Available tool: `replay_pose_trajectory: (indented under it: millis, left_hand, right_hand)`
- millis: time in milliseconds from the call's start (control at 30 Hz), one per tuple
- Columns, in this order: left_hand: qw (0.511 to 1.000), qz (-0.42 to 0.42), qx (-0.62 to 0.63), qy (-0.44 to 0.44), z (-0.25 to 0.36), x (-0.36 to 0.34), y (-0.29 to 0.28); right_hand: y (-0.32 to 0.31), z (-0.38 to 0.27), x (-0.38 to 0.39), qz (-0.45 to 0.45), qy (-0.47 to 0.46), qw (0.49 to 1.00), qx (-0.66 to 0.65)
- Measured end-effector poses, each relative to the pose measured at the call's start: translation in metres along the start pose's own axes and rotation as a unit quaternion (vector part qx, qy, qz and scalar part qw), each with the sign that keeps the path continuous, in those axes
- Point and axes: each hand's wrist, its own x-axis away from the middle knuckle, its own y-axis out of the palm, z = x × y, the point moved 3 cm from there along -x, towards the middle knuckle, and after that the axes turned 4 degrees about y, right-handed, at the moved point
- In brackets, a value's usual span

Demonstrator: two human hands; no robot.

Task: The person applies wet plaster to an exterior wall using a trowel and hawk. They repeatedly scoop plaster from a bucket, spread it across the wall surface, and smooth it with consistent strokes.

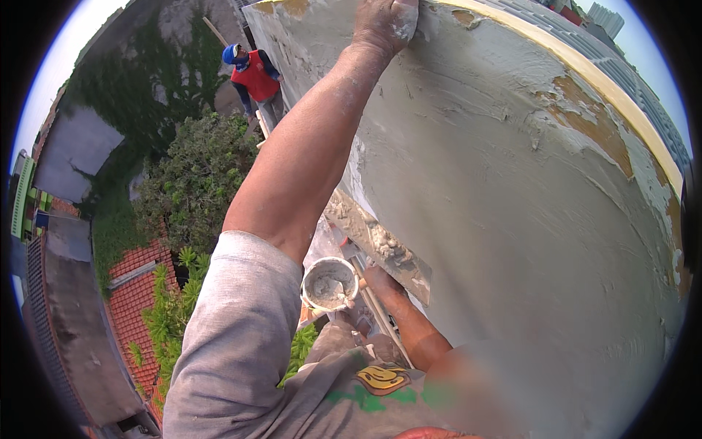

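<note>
My left arm reaches up across the view to the top edge of a grey plastered wall (468, 168). There my left hand (384, 28) rests against the wall's upper rim; its fingers are cut off by the picture's edge. Lower down, close to the wall, my right hand (386, 284) is closed under a long flat plastering trowel (419, 276), its grip mostly hidden. Wet grey plaster (373, 233) lies heaped along the blade. A round bucket (307, 296) of grey mix stands below, left of my right hand, with a plaster-coated tool in it.
Patches of brown wall (592, 121) show through the plaster near the right top edge. Beyond that edge lies a corrugated roof (621, 55). A co-worker (257, 77) in a red vest stands at the far left. Trees (201, 172) and red-tiled roofs (139, 314) lie far below.
</note>
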Motion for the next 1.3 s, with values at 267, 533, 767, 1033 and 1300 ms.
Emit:
replay_pose_trajectory:
  millis: [267, 533, 767, 1033, 1300]
  left_hand:
    - [0.994, -0.016, 0.068, 0.088, 0.004, 0.006, 0.015]
    - [0.991, -0.021, 0.087, 0.104, 0.012, 0.008, 0.009]
    - [0.990, -0.017, 0.014, 0.138, 0.020, 0.022, 0.009]
    - [0.988, 0.005, 0.061, 0.139, 0.072, 0.057, -0.002]
    - [0.982, -0.038, 0.134, 0.126, 0.017, 0.012, 0.011]
  right_hand:
    - [0.057, -0.014, -0.023, -0.056, 0.008, 0.998, -0.010]
    - [0.046, -0.030, -0.036, 0.145, -0.006, 0.980, 0.134]
    - [0.044, -0.020, -0.093, -0.124, 0.273, 0.888, -0.349]
    - [0.119, 0.005, -0.170, -0.187, 0.191, 0.904, -0.332]
    - [0.124, 0.032, -0.262, -0.152, 0.307, 0.827, -0.446]
